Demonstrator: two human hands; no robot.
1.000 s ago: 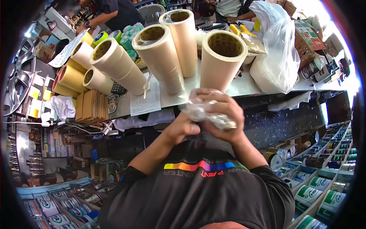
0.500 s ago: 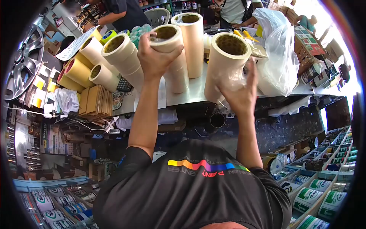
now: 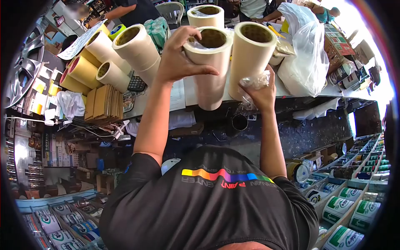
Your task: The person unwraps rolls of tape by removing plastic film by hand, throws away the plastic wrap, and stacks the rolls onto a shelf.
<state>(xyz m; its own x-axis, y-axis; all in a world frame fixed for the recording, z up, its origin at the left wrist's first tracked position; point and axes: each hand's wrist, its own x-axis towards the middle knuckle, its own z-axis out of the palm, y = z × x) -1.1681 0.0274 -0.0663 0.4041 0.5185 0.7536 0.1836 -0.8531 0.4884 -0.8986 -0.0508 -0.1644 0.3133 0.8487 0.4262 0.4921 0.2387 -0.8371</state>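
Note:
My left hand (image 3: 177, 58) is closed on the top of a tall stack of masking tape rolls (image 3: 210, 85), its fingertips hooked over the rim into the core and the thumb along the front. Clear plastic film shows around that stack. To its right stands a stack of masking tape (image 3: 251, 54), close beside it. My right hand (image 3: 265, 95) is closed on crumpled clear plastic wrap (image 3: 256, 80), low against the right side of this second stack. Behind them stands another masking tape stack (image 3: 205, 17) with film at its core.
More tape rolls (image 3: 135, 43) stand and lean at the left, near a bundle of cardboard pieces (image 3: 104, 104) and a calculator (image 3: 136, 83). A white plastic bag (image 3: 304, 62) sits right. The table's front edge (image 3: 287, 98) runs below the stacks. Other people are across the table.
My left hand has moved right with its tape stack, now close beside the right-hand stack. My right hand's fingers have closed on the plastic wrap, which is now bunched up.

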